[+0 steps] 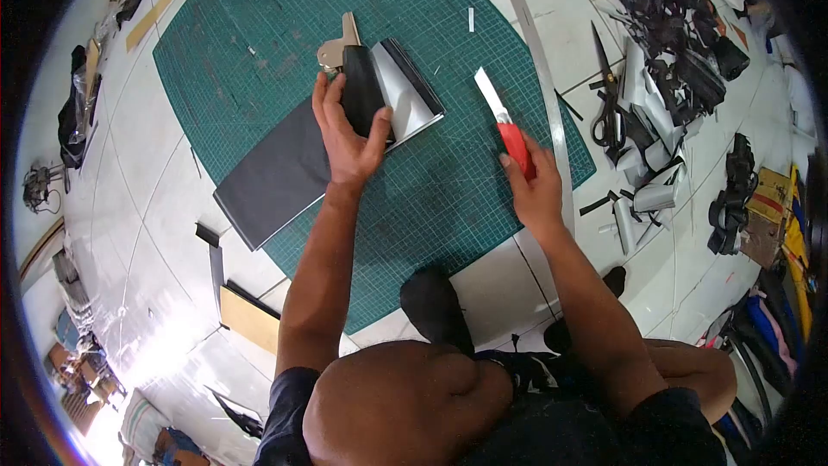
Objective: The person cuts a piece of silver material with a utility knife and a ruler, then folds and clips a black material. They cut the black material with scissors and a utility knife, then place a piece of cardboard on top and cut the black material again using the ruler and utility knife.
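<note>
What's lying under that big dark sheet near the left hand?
The green cutting mat lies under the dark sheet; its lower corner overhangs onto the white floor. Anything between sheet and mat is covered.

I'm sitting on a white tiled floor point(147, 207). A green cutting mat point(259, 26) lies on it, with a steel ruler point(533, 52) on the mat's right edge. Scissors point(608, 99) and black scraps point(673, 34) lie further right, and cardboard point(250, 319) near left.
</note>
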Motion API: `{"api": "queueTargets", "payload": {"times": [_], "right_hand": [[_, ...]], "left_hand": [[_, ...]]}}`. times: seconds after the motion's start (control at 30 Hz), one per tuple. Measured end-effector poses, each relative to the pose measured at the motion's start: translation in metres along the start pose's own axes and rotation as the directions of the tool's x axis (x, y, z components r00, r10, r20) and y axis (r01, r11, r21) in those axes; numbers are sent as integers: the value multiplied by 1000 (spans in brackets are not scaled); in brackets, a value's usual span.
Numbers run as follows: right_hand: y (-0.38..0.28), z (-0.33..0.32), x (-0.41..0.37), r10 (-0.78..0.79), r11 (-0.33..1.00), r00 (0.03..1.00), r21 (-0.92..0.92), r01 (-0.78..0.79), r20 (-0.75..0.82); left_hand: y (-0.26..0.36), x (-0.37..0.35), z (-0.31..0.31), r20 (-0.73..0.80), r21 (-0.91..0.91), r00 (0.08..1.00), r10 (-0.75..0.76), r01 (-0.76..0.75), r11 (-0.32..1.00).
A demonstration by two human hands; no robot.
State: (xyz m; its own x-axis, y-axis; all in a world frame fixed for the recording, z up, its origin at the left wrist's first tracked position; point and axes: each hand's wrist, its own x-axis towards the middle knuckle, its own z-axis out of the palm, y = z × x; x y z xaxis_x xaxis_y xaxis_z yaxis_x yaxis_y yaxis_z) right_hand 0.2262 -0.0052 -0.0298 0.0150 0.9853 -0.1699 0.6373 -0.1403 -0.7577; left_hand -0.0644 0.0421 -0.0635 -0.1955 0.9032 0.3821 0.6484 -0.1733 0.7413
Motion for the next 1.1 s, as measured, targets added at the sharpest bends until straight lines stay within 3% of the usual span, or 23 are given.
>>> {"api": "queueTargets", "payload": {"times": [0.1, 0.23, 0.33, 0.4, 0.5, 1.1], "right_hand": [[1, -6, -22, 40, 999, 999, 13, -40, 8], [-3, -13, -30, 29, 999, 999, -17, -28, 25], [-3, -15, -35, -40, 997, 999, -63, 41, 26], [-4, -16, -39, -99, 983, 993, -152, 108, 66], [-12, -9, -51, -87, 979, 987, -174, 110, 133], [-41, 23, -10, -299, 866, 952, -400, 301, 69]], "left_hand": [[0, 5, -3, 61, -368, 977, -203, 211, 906], [-3, 9, -8, 30, -505, 978, -208, 195, 841], [-3, 9, -9, 104, -104, 991, -83, 94, 990], [-4, 10, -4, 164, 124, 984, 74, -95, 988], [-3, 4, 7, 221, 298, 970, 104, -168, 939], [1, 0, 9, 294, 441, 955, 30, -163, 882]]}}
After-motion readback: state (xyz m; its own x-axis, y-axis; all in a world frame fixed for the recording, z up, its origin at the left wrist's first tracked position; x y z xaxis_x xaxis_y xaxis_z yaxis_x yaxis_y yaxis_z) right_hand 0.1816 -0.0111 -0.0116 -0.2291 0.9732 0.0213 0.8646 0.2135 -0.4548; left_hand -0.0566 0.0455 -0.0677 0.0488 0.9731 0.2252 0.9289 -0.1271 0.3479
